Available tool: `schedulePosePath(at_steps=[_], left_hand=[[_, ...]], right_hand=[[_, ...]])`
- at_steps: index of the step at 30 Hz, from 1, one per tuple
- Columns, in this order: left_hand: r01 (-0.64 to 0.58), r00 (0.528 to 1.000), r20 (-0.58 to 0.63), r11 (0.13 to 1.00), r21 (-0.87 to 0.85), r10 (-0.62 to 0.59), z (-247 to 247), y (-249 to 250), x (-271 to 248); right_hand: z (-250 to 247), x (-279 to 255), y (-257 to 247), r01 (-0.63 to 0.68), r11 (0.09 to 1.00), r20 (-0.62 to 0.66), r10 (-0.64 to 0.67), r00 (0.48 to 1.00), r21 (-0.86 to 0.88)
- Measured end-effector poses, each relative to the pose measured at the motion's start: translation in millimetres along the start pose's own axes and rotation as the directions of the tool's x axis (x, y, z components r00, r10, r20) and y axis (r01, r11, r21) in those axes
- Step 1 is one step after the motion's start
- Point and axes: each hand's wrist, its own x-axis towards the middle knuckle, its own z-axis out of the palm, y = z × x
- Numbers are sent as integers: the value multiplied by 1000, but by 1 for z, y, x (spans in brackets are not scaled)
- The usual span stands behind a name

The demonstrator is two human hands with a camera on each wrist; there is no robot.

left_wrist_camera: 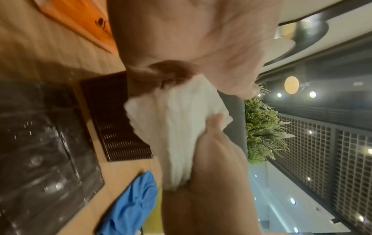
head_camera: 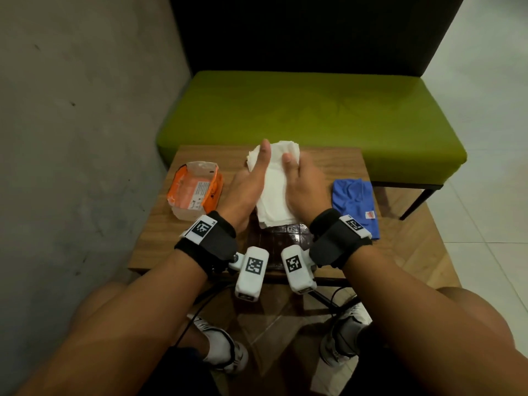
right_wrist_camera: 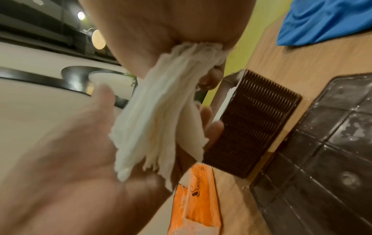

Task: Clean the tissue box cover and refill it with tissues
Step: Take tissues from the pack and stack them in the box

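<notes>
Right now both hands hold one thick stack of white tissues (head_camera: 273,184) up above the small wooden table (head_camera: 154,241). The left hand (head_camera: 245,192) is on the stack's 9 o'clock side, with its thumb laid long and straight on top and its fingers curled under. The right hand (head_camera: 307,187) grips the 3 o'clock side, thumb on top, and in the right wrist view the stack is squeezed tight in that hand (right_wrist_camera: 171,28) while the other end fans out over the left palm (right_wrist_camera: 84,151). Under the stack lies a dark brown woven box (right_wrist_camera: 251,127), open at one end, flat on the table. At 6 o'clock from it, nearest the person, lies a dark shiny lid (head_camera: 281,238) with square panels and white specks. An orange tissue pack (head_camera: 195,190), torn open, sits at 9 o'clock on the table. A blue cloth (head_camera: 357,207) lies at 3 o'clock. A green bench (head_camera: 314,110) stands past the table at 12 o'clock.
</notes>
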Motion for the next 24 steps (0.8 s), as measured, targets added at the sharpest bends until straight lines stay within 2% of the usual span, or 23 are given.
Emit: schedulePosePath(at_steps=[2, 3, 5, 10, 13, 14, 16, 18, 21, 24], left_hand=[[-43, 994, -102, 998, -50, 37, 5, 1, -2], [-68, 981, -183, 996, -49, 58, 4, 0, 1], [-124, 957, -263, 992, 0, 120, 2, -1, 3], [-163, 934, -289, 970, 179, 211, -7, -5, 6], [-141, 884, -413, 968, 209, 218, -16, -9, 6], [-145, 884, -417, 972, 184, 211, -16, -7, 1], [-128, 940, -309, 989, 73, 145, -9, 0, -12], [-71, 991, -115, 997, -37, 66, 0, 9, -21], [-7, 996, 89, 974, -227, 28, -2, 16, -21], [1, 996, 88, 938, -347, 31, -10, 11, -14]], right_hand=[[3, -4, -4, 4, 1000, 40, -4, 999, -19], [3, -5, -6, 0, 1000, 50, 1, 999, -19], [0, -4, -7, -7, 1000, 41, 8, 999, -21], [-7, 0, -6, 8, 1000, 9, -7, 1000, -23], [-11, 1, -5, -25, 997, -59, 21, 998, -74], [-12, 3, -4, -28, 995, -91, 18, 996, -100], [-11, 4, -6, -9, 985, -119, -12, 993, -175], [-6, 1, -10, 76, 965, -65, -95, 993, -253], [2, -7, -16, 246, 936, 113, -224, 968, -250], [-2, -10, -19, 326, 929, 200, -291, 936, -176]])
